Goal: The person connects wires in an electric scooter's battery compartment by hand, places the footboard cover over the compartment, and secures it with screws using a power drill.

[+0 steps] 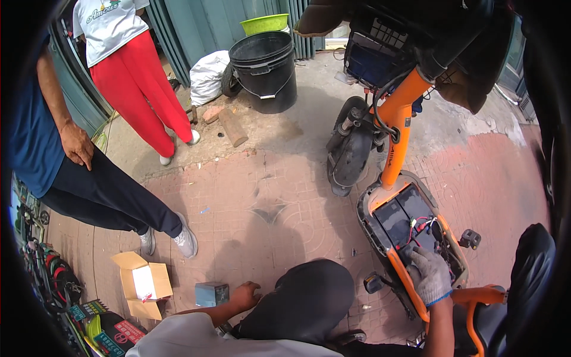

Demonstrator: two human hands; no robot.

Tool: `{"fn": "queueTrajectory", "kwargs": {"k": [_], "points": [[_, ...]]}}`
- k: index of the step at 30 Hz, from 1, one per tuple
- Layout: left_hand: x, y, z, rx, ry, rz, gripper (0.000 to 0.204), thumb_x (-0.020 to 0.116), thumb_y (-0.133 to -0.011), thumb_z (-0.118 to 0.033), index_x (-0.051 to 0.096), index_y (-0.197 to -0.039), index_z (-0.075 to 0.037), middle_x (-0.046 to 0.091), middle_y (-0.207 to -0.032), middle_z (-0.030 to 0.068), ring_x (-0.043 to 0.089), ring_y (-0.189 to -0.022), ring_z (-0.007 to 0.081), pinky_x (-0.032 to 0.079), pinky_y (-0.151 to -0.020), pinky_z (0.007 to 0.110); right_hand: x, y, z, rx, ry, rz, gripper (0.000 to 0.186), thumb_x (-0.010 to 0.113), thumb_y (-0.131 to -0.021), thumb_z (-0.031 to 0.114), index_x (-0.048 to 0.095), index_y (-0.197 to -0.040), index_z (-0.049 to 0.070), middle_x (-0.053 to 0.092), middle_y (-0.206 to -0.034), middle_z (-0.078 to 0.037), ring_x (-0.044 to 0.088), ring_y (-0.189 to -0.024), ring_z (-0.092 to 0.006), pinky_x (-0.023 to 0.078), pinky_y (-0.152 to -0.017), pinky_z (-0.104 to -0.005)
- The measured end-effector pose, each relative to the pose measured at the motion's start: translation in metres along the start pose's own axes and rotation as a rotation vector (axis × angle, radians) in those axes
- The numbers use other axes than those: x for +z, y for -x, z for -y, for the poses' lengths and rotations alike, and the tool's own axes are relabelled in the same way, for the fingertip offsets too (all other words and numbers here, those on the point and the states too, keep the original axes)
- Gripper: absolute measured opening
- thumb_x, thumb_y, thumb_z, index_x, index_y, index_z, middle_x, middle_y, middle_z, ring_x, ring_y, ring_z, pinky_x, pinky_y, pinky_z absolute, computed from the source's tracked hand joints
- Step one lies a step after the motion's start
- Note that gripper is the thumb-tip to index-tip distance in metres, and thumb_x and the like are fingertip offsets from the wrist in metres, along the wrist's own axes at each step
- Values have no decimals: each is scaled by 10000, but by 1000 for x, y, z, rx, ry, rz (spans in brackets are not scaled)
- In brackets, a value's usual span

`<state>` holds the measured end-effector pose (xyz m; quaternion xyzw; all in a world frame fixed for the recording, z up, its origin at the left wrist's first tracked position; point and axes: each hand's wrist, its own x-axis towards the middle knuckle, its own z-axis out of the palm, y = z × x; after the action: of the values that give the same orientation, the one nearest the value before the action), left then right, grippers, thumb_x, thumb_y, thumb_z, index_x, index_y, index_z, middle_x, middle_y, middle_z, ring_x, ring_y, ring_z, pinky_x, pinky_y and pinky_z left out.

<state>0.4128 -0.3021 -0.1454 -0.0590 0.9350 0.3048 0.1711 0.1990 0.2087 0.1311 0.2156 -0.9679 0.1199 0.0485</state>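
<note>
Down at the footboard of the orange bike (pixel 399 113), your gloved right hand (pixel 426 275) reaches into the uncovered bay (pixel 369 221), its fingers bent down beside the red wires (pixel 423 226); you cannot tell from this view whether they are pinching anything or only pressing. The dark blocks (pixel 391 222) sit side by side in that bay, below the loose leads. Your bare left hand (pixel 244 296) is near your bent knee, just beside the small blue-grey box (pixel 209 294) on the paving; its fingers curl loosely with nothing visible in them, and whether their tips meet is too small to tell. Judging by how things lie, you have the bay opened and the blocks seated in it, while tidying the wiring and closing up look undone: leads spread over the top, and no cover lies across the opening. Whether every lead is joined cannot be made out. Farther left, the cardboard carton (pixel 132 260) stands with its flaps open, something white inside.
</note>
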Motion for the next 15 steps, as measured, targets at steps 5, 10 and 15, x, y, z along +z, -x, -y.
{"fn": "queueTrajectory", "kwargs": {"k": [5, 10, 15], "points": [[-30, -114, -55, 333, 140, -66, 289, 662, -944, -206, 728, -1165, -30, 741, -1101, 188, 720, -1038, 380, 574, -947, 437, -41, 48, 10, 97, -99, 154, 263, 708, -957, 392, 791, -945, 142, 739, -831, -112, 731, -780, -337, 578, -705, -460], [-101, -193, -199, 102, 677, 191, 348, 653, -1051, -210, 623, -1316, 14, 751, -1011, 106, 719, -869, 176, 568, -804, 295, -92, 129, 35, 350, -265, -332, 163, 839, -864, 230, 775, -901, 86, 727, -818, -116, 705, -766, -357, 561, -691, -432], [-113, -203, -306, 381, 651, 729, 396, 680, -1042, -289, 650, -1279, 27, 757, -1027, 149, 741, -893, 243, 589, -802, 349, -41, 261, 44, 1160, -475, -1078, 174, 687, -1008, 141, 749, -980, -19, 685, -771, -41, 633, -685, -117, 521, -631, -288]]}}
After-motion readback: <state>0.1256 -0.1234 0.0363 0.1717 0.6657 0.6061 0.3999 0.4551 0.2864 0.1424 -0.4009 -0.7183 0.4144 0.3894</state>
